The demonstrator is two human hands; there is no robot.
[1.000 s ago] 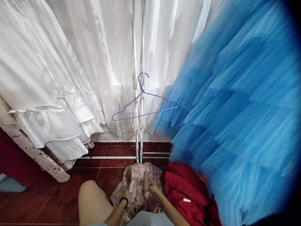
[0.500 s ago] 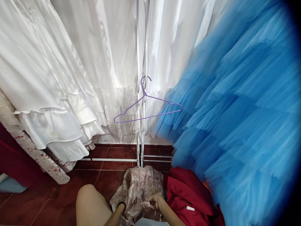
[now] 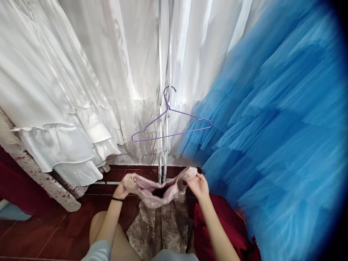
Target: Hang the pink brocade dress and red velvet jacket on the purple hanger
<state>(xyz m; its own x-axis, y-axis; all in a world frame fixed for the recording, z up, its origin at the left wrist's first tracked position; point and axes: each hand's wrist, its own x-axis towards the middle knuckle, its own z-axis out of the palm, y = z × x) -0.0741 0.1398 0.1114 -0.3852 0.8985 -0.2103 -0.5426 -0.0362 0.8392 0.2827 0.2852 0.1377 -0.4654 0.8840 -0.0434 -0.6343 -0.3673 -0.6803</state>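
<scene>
A pink-beige brocade dress [image 3: 160, 223] is stretched between my hands, its pale pink top edge held up and gaping around a dark opening. My left hand [image 3: 127, 185], with a black band at the wrist, grips the top at its left end. At the other end, my right hand [image 3: 198, 184] pinches the edge near a raised flap. The skirt hangs down between my legs toward the floor. Above the dress, a purple hanger [image 3: 171, 121] hangs from the white rack post, with no garment on it and neither hand touching it.
White ruffled dresses [image 3: 59, 134] hang at the left, beside a floral gown [image 3: 54, 188]. Layered blue tulle [image 3: 277, 137] fills the right side. Dark red cloth [image 3: 220, 228] lies by my right arm. The floor [image 3: 51, 232] is red tile, and a white rack post [image 3: 162, 159] stands ahead.
Both hands have risen and spread apart from low near my lap. The dress's top has been lifted off the heap and opened out. The hanger stays almost where it was.
</scene>
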